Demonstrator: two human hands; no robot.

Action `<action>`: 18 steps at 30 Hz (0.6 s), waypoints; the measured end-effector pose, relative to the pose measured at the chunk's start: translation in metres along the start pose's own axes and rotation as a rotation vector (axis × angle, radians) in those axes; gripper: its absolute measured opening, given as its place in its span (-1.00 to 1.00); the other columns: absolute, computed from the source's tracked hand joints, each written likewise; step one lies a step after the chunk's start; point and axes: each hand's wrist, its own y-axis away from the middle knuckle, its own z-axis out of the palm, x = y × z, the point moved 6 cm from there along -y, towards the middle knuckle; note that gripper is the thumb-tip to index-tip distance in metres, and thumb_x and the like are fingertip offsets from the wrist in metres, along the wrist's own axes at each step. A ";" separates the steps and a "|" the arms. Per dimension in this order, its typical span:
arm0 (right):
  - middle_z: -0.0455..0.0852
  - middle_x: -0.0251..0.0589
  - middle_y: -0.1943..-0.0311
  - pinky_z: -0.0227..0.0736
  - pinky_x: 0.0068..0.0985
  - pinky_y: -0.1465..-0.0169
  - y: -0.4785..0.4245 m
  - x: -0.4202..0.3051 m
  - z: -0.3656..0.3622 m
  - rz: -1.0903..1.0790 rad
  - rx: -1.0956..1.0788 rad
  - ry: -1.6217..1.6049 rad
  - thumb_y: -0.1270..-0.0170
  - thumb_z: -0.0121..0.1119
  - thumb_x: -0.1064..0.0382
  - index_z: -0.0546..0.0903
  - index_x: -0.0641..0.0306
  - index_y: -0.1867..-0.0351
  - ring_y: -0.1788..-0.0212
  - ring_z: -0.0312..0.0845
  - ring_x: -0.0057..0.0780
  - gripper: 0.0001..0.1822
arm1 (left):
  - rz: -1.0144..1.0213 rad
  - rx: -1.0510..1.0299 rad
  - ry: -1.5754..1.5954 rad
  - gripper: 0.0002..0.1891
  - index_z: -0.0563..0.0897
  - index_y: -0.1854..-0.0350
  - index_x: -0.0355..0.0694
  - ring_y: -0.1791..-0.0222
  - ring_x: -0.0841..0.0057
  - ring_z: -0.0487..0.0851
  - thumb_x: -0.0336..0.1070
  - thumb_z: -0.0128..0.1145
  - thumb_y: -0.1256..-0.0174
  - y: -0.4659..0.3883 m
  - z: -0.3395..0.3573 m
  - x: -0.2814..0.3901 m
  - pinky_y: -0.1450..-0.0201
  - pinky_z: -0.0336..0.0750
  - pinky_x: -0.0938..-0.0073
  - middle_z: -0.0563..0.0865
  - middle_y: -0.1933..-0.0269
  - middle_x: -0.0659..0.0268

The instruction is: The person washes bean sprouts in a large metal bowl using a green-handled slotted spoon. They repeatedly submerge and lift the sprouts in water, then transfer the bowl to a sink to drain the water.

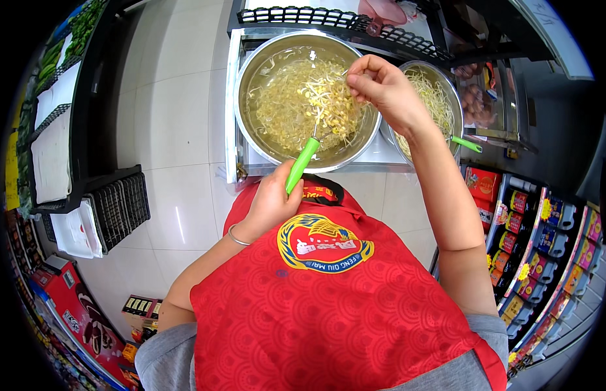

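My left hand (274,199) is wrapped around the green handle (303,165) of a wire skimmer. Soybean sprouts (332,100) with yellow heads heap on the skimmer's head and hide most of it. Below lies a large steel basin (343,155) of water, with many sprouts (278,107) in it. My right hand (391,95) is over the basin's right side, thumb and fingertips drawn together at the heap's edge by a thin metal end. Whether they pinch anything is hidden. A smaller steel bowl (458,100) of sprouts stands partly behind my right wrist, with a second green handle (466,143) across its rim.
The basin stands on a metal-edged stand (354,168) close to my red apron (332,313). Beyond it runs a black lattice rack edge (303,17) with a pink plastic object (383,13). Packet shelves (542,259) flank my right; black crates (119,210) stand left on the tiled floor (180,117).
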 end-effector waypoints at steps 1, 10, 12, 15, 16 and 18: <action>0.57 -0.37 0.41 0.38 -0.67 0.27 -0.001 -0.002 0.003 -0.025 -0.011 0.123 -0.21 0.16 0.40 0.54 0.31 0.23 0.38 0.47 -0.66 -0.88 | -0.023 -0.013 0.004 -0.64 0.47 -0.02 -0.35 0.31 0.16 0.66 -0.39 0.14 -0.16 0.000 0.000 -0.001 0.27 0.50 0.35 0.65 0.28 0.00; 0.59 -0.15 0.41 0.47 -0.44 0.29 -0.003 -0.022 0.035 -0.493 0.004 1.065 -0.07 0.19 0.42 0.63 0.33 0.34 0.38 0.57 -0.25 -0.90 | 0.068 0.008 0.016 -0.64 0.44 0.01 -0.39 0.33 -0.01 0.61 -0.43 0.11 -0.13 0.001 0.001 -0.001 0.29 0.47 0.18 0.61 0.31 -0.11; 0.60 -0.12 0.40 0.49 -0.37 0.26 -0.004 -0.020 0.038 -0.497 0.007 1.143 -0.06 0.20 0.40 0.63 0.32 0.35 0.35 0.57 -0.15 -0.89 | 0.059 0.010 0.024 -0.64 0.44 0.01 -0.39 0.34 -0.01 0.61 -0.43 0.11 -0.13 0.002 0.001 -0.001 0.30 0.47 0.18 0.61 0.31 -0.11; 0.60 -0.11 0.39 0.49 -0.33 0.23 -0.005 -0.015 0.039 -0.455 0.040 1.230 -0.07 0.21 0.36 0.63 0.32 0.37 0.34 0.57 -0.13 -0.90 | 0.054 0.008 0.022 -0.64 0.43 0.00 -0.39 0.34 -0.01 0.61 -0.44 0.11 -0.13 0.002 0.001 0.001 0.30 0.47 0.18 0.61 0.30 -0.11; 0.60 -0.11 0.39 0.49 -0.33 0.23 -0.006 -0.013 0.039 -0.444 0.056 1.263 -0.07 0.21 0.36 0.63 0.32 0.37 0.34 0.58 -0.12 -0.90 | 0.054 0.006 0.019 -0.63 0.43 -0.01 -0.40 0.34 -0.01 0.61 -0.44 0.10 -0.13 0.002 0.000 0.002 0.30 0.47 0.18 0.61 0.30 -0.11; 0.60 -0.10 0.40 0.50 -0.32 0.23 -0.007 -0.009 0.038 -0.422 0.087 1.328 -0.07 0.21 0.35 0.62 0.32 0.39 0.35 0.58 -0.11 -0.90 | 0.071 0.010 0.015 -0.63 0.43 0.00 -0.40 0.34 0.00 0.61 -0.44 0.11 -0.13 0.002 0.000 0.002 0.30 0.47 0.18 0.61 0.30 -0.11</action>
